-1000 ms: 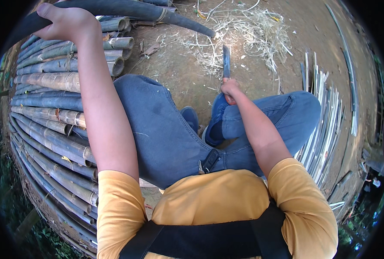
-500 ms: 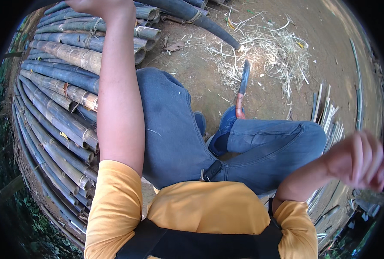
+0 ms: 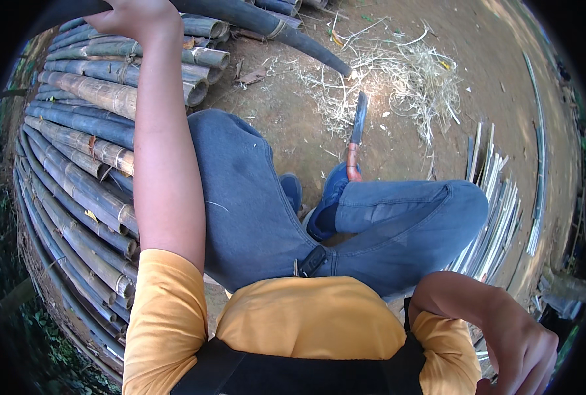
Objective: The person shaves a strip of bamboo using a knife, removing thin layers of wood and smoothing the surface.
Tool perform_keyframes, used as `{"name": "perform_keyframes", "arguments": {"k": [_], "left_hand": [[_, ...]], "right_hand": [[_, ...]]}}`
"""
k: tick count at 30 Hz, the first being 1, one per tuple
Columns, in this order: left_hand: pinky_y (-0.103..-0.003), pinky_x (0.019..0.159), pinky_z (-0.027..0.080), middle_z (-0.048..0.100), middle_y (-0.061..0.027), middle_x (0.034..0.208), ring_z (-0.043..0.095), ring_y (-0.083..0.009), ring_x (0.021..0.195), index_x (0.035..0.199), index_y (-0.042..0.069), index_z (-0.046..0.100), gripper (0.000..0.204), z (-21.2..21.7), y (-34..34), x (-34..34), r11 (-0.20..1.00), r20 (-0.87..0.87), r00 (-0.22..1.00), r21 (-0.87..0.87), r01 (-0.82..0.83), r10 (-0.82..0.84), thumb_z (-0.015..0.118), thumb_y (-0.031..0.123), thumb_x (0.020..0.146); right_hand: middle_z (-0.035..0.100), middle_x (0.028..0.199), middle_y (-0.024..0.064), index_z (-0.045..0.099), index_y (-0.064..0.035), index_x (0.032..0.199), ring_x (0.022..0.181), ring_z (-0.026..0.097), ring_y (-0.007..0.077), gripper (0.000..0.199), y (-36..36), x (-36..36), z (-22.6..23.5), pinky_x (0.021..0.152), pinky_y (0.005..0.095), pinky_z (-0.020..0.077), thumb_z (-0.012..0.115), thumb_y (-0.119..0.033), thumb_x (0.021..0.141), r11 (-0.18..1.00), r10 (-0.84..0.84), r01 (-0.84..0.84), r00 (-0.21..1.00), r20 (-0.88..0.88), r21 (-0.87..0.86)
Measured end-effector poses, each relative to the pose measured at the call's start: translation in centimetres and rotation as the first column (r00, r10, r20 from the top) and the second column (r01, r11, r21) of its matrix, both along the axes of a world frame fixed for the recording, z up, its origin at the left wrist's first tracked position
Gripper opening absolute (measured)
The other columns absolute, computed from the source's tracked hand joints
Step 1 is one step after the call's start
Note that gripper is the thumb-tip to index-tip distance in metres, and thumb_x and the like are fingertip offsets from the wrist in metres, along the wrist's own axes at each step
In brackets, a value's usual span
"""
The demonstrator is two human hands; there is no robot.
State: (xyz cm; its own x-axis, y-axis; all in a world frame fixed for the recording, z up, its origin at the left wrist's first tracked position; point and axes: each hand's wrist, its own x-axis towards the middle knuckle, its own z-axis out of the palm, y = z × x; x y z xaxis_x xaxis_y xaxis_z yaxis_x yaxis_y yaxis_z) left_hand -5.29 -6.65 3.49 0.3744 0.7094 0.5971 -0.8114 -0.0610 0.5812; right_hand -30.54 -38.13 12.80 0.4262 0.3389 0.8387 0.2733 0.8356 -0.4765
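Observation:
Up at the top left, my left hand (image 3: 138, 20) is closed round a dark bamboo pole (image 3: 260, 25). The pole slants down to the right, and its pale cut end rests by the shavings. My right hand (image 3: 522, 352) is at the lower right with the elbow bent. Its fingers are curled, and the fingertips are hidden or beyond the lower edge, so whatever they may hold does not show. In front of my shoe (image 3: 329, 201) stands a machete (image 3: 358, 125) with a dark blade and a reddish-brown handle, touched by neither hand.
A large stack of bamboo poles (image 3: 95, 135) fills the left side. Pale curly shavings (image 3: 418, 82) lie on the dirt ahead. Split bamboo strips (image 3: 494, 217) are bundled beyond my right knee, and longer strips (image 3: 540, 171) lie farther right.
My right hand has dropped from beside the right knee to the lower right corner. My left hand keeps its hold on the pole. The whole view has shifted slightly.

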Motion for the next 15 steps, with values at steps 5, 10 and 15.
{"name": "perform_keyframes", "arguments": {"k": [5, 10, 15], "left_hand": [[-0.032, 0.045, 0.051, 0.055, -0.0077, 0.067, 0.058, -0.0205, 0.048, 0.107, 0.006, 0.048, 0.033, 0.2, -0.4, -0.1, 0.998, -0.047, 0.999, -0.069, -0.009, 0.006, 0.057, 0.037, 0.101], [-0.032, 0.045, 0.051, 0.054, -0.0070, 0.067, 0.058, -0.0200, 0.048, 0.105, 0.006, 0.048, 0.033, -0.3, 0.6, 0.2, 1.000, 0.013, 1.000, -0.015, 0.008, -0.008, 0.057, 0.037, 0.101], [-0.032, 0.045, 0.051, 0.054, -0.0070, 0.068, 0.057, -0.0203, 0.047, 0.104, 0.006, 0.048, 0.032, -0.5, 0.8, 0.4, 1.000, 0.013, 1.000, 0.005, 0.007, -0.007, 0.057, 0.037, 0.101]], "right_hand": [[0.039, 0.050, -0.0008, 0.057, -0.0051, 0.064, 0.047, 0.043, 0.0091, 0.026, 0.9, 0.0, 0.1, 0.087, 0.0296, 0.0565, 0.042, 0.007, 0.081, 0.972, -0.194, 0.195, 0.981, -0.014, 0.132], [0.040, 0.051, -0.0011, 0.057, -0.0056, 0.063, 0.047, 0.042, 0.0077, 0.026, 0.3, 0.2, 0.4, 0.087, 0.0272, 0.0553, 0.042, 0.006, 0.080, 0.997, -0.051, 0.050, 0.999, -0.017, -0.064], [0.040, 0.051, -0.0007, 0.056, -0.0059, 0.061, 0.047, 0.043, 0.0076, 0.025, 0.5, 0.1, 0.3, 0.085, 0.0270, 0.0554, 0.043, 0.004, 0.080, 0.997, -0.038, 0.037, 0.999, -0.012, -0.068]]}}
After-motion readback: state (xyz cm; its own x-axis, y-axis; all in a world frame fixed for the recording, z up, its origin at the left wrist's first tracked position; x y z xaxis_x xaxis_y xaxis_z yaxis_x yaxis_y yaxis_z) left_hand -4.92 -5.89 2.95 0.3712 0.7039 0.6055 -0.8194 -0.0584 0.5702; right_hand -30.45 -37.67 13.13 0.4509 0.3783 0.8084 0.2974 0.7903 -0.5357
